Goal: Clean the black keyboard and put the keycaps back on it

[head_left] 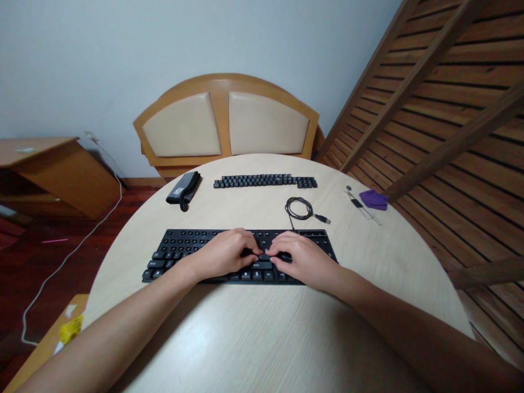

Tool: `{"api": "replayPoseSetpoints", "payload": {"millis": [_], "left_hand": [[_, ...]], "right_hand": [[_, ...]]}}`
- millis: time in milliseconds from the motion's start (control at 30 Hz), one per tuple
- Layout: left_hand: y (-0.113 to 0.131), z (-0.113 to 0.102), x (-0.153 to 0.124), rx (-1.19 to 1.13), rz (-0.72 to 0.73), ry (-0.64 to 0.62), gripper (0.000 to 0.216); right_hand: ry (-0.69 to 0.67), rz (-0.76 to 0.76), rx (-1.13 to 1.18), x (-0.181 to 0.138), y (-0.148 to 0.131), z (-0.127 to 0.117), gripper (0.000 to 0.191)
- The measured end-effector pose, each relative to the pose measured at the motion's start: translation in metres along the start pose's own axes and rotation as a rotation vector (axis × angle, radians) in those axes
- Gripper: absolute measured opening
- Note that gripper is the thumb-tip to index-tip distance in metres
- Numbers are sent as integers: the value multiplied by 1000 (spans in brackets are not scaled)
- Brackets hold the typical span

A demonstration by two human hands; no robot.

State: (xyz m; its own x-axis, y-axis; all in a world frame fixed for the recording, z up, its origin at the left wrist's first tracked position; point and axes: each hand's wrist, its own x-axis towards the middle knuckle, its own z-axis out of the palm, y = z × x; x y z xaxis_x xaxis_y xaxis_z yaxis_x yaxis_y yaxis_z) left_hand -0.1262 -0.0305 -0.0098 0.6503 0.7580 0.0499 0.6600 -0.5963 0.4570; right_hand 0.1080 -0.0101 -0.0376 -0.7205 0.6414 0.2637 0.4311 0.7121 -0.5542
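Observation:
A black keyboard (184,248) lies on the round table, its lower rows capped and many upper key positions bare. My left hand (231,251) rests over its middle, fingers curled, the index fingertip at a black keycap (262,255) near the right end of the main keys. From the other side my right hand (301,256) meets the same keycap, with fingers bent and thumb close to it. Both hands look closed about this key, which is partly covered by the fingertips. Loose black keycaps (257,180) stand in rows behind the keyboard.
The keyboard's coiled USB cable (301,209) lies behind my right hand. Farther right are a slim brush-like tool (355,202) and a purple cloth (374,200). A dark folded pouch (184,188) sits back left on the pale table (229,338). A slatted wooden partition (462,136) leans at right.

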Motion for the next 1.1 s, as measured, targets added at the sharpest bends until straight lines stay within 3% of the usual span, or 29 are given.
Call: {"api": "replayPoseSetpoints", "payload": {"millis": [367, 467, 600, 733, 867, 1100], "left_hand": [[7, -4, -2, 3, 2, 9, 14], [10, -1, -2, 34, -9, 61, 20], [10, 10, -1, 78, 88, 136, 53], [5, 22, -3, 143, 108, 59, 98], [1, 24, -5, 152, 51, 9, 104], [0, 5, -12, 204, -72, -53, 109]], "right_hand": [[-9, -78, 2, -1, 4, -7, 16], [-2, -93, 25, 0, 7, -11, 18], [54, -55, -23, -1, 13, -20, 18], [166, 12, -110, -1, 27, -32, 18], [267, 124, -194, -2, 48, -44, 18], [345, 302, -333, -6, 96, -50, 25]]}}
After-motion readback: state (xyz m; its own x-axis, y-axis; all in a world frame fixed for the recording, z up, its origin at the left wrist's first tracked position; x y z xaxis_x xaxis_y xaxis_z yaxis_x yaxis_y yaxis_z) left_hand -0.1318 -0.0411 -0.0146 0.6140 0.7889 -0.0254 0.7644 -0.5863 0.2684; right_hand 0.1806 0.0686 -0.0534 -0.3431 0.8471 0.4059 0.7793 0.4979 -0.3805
